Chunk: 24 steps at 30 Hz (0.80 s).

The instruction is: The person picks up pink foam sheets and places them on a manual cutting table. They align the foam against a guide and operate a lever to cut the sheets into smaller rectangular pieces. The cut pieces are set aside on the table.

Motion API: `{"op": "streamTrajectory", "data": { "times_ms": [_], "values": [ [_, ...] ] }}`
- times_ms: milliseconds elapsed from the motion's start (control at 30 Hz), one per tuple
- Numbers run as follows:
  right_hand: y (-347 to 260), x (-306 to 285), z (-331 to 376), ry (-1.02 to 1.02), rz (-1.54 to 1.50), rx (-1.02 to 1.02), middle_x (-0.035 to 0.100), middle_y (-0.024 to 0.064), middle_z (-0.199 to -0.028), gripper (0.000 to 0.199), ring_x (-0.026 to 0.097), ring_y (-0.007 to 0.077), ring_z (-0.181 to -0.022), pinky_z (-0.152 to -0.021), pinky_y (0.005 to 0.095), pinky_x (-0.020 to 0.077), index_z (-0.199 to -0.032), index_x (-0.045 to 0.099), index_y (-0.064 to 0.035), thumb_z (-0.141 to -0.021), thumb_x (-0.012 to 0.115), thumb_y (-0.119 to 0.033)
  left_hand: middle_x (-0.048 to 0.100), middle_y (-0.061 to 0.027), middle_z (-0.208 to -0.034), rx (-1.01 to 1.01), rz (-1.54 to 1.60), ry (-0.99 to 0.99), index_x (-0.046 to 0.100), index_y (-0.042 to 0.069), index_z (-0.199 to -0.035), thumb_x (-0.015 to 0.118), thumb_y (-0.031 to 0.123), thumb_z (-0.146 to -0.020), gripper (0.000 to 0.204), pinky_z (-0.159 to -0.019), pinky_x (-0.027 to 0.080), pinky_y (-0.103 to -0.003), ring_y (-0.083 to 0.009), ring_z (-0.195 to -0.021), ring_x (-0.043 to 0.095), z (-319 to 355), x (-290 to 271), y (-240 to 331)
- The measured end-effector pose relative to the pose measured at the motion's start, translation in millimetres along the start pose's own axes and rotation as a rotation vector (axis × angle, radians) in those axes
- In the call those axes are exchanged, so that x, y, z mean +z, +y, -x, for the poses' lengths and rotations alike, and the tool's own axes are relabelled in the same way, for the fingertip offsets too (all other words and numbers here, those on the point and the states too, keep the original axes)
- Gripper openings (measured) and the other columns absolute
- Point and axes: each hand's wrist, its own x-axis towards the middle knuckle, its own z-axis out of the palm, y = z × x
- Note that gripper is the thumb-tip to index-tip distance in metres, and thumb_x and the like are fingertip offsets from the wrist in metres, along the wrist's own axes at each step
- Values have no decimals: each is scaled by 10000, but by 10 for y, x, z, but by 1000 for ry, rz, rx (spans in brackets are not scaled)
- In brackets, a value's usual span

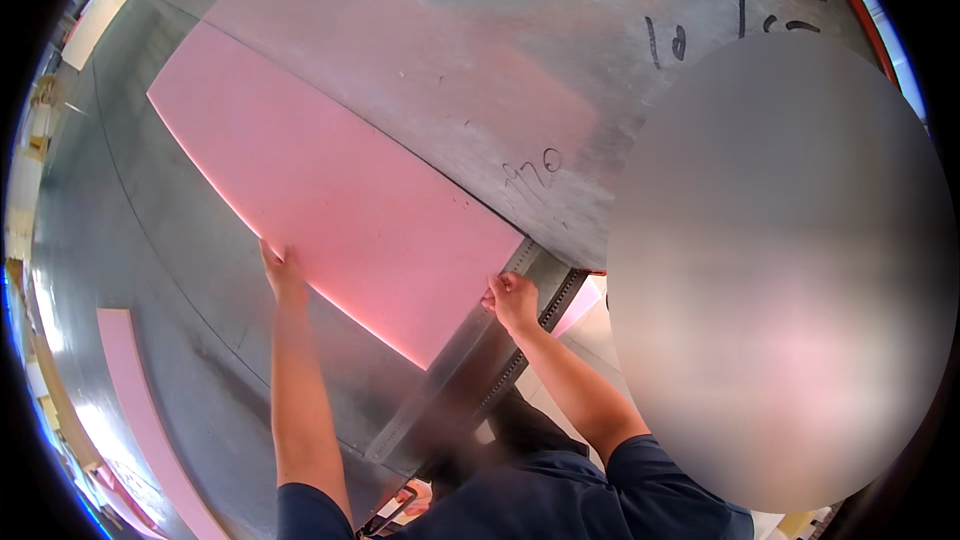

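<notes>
A large pink foam board point(330, 180) lies flat against a broad sheet-metal surface point(140, 270), its long axis running from upper left to lower right, with its upper edge tucked under a second, overlapping metal sheet point(470, 30) that bears dark handwritten marks. The left hand point(283, 272) rests on the board's lower edge, palm toward the foam, fingers point(272, 256) close together and laid flat on the pink surface. The right hand point(513, 300) is at the board's lower right corner, its fingers curled and pinching the end of a long metal ruler point(450, 380) that runs down and to the left from that corner along the board's short edge. A narrow pink foam strip point(145, 420) lies well apart at the lower left. Both forearms rise from dark blue sleeves point(640, 460) at the bottom edge.
</notes>
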Motion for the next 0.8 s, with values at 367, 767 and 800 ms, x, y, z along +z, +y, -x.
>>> {"op": "streamTrajectory", "data": {
  "times_ms": [367,767,800],
  "values": [
    [780,-901,934,385,-144,88,641,90,-686,187,663,180,-610,-508,293,555,-805,589,33,-927,590,-109,413,-119,-1430,-185,-1,-352,90,166,-1547,587,40,-922,808,-994,439,-409,-259,-1241,466,467,960,-1212],
    [907,-1177,1203,519,-142,111,637,85,-686,193,629,161,-550,-471,261,504,-837,571,12,-950,604,-141,414,-139,-1457,-433,-170,-329,187,106,-1530,593,150,-931,725,-993,454,-348,-261,-1225,504,673,1688,-108],
    [907,-1204,1244,534,-143,121,634,86,-683,195,622,161,-544,-471,259,503,-836,570,8,-947,612,-146,407,-153,-1457,-278,-387,-331,201,99,-1524,596,181,-924,723,-1001,450,-370,-271,-1230,499,659,1706,-353]
  ]
}}
